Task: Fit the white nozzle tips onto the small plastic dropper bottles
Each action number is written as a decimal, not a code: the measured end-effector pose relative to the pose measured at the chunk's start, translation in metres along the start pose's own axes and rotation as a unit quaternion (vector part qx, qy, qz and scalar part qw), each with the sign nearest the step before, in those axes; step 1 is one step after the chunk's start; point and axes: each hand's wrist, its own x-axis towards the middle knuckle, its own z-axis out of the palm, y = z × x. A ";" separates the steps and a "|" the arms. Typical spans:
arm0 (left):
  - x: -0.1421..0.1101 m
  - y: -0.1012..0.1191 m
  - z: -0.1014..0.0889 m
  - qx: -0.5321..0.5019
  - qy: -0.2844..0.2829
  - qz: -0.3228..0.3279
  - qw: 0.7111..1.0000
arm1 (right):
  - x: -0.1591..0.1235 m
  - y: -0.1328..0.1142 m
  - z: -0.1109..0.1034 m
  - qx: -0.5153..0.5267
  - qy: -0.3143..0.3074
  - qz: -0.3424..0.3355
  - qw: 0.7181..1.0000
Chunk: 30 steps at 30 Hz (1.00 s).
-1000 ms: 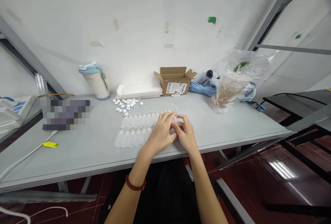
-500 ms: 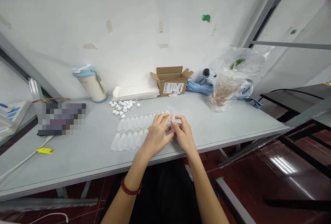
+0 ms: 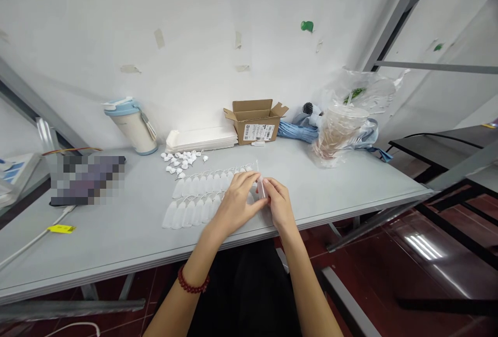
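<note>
Between my two hands is a small translucent white plastic sleeve, standing roughly upright. The fingers and thumb of my left hand close on its left side and ends. From the right, my right hand grips it with bent fingers. A thin white cord sticks up behind the fingertips. Two rows of similar translucent sleeves with cord loops lie to the left, a back row and a front row. My left hand and forearm hide their right ends.
Loose white teardrop-shaped pieces lie behind the rows. Along the wall stand a blue-and-cream tumbler, stacked white sheets, an opened cardboard box and a bagged drink cup. A blurred dark object and a cable with a yellow tag lie left.
Both hands have turned the sleeve, so more of its side shows between them. My left thumb now reaches its lower end. The camera view has shifted slightly.
</note>
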 end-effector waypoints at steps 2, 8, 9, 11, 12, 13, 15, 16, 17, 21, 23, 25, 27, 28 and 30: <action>0.001 0.000 0.000 0.002 -0.002 0.009 1.000 | 0.000 0.001 -0.001 0.003 0.002 0.012 1.000; 0.003 0.009 -0.009 0.051 -0.066 0.025 0.996 | 0.001 0.006 0.000 -0.076 0.055 0.026 0.995; 0.003 0.010 -0.011 0.062 -0.080 0.028 0.994 | 0.001 0.007 0.001 -0.080 0.065 0.030 0.994; 0.004 0.012 -0.014 0.088 -0.110 0.035 0.989 | 0.002 0.010 0.001 -0.077 0.087 0.034 0.993; 0.004 0.013 -0.014 0.101 -0.123 0.037 0.987 | 0.002 0.011 0.001 -0.072 0.096 0.034 0.992; 0.005 0.013 -0.014 0.113 -0.136 0.040 0.983 | 0.001 0.011 0.001 -0.069 0.102 0.034 0.992; 0.005 0.013 -0.012 0.132 -0.158 0.045 0.978 | 0.001 0.011 0.001 -0.065 0.104 0.033 0.992; 0.006 0.014 -0.010 0.138 -0.165 0.046 0.976 | 0.001 0.010 0.001 -0.065 0.102 0.032 0.992; 0.006 0.014 -0.008 0.142 -0.170 0.046 0.974 | 0.001 0.009 0.001 -0.067 0.099 0.030 0.992; 0.009 0.014 -0.002 0.160 -0.179 0.031 0.970 | 0.000 0.008 0.001 -0.087 0.085 0.026 0.992; 0.009 0.012 -0.003 0.168 -0.181 0.023 0.969 | 0.000 0.008 0.001 -0.100 0.081 0.024 0.991; 0.008 0.013 -0.009 0.172 -0.171 0.021 0.970 | 0.001 0.008 0.001 -0.108 0.080 0.020 0.991; 0.006 0.021 -0.013 0.169 -0.135 0.025 0.976 | 0.001 0.008 0.001 -0.110 0.081 0.009 0.991; 0.006 0.028 -0.013 0.162 -0.115 0.031 0.980 | 0.002 0.008 0.000 -0.108 0.080 0.003 0.991; 0.007 0.047 -0.004 0.137 -0.085 0.050 0.986 | 0.002 0.007 -0.002 -0.101 0.083 -0.003 0.991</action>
